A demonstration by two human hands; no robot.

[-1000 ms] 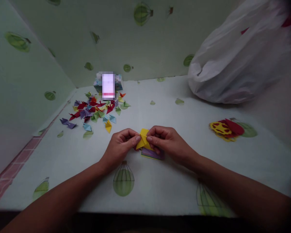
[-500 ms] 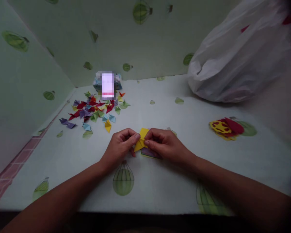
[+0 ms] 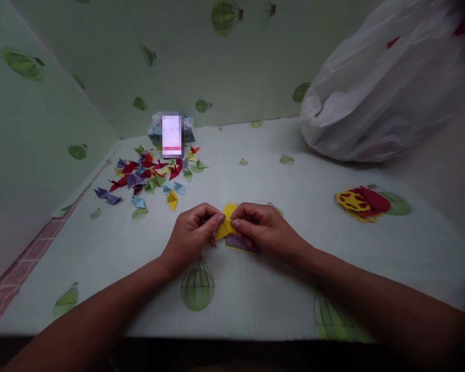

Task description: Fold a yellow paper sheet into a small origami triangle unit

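We have the yellow paper (image 3: 227,223) pinched between both hands near the middle of the table: our left hand (image 3: 191,235) presses its left edge between thumb and forefinger, and our right hand (image 3: 261,227) pinches the right side the same way, fingertips nearly meeting over the fold. The piece looks part-folded, with a corner pointing down to the left, and it sits just above a small stack of paper sheets (image 3: 241,243), purple on top, which lies under our right fingers. We judge the yellow piece to be very light and thin, stiff only along its creases, easy to crumple or tear if squeezed hard, and apt to slip between dry fingers; the surest hold seems to be at the folded edges and corners, where the layers are doubled. Farther off to the left lies a scatter of folded paper pieces (image 3: 151,173) in red, purple, blue, green and yellow, with a small box (image 3: 171,132) behind it against the far wall. To the right rest some red and yellow cut-outs (image 3: 360,202), and beyond them a big white plastic bag (image 3: 387,88) slumps in the far right corner of the balloon-printed table (image 3: 256,289).
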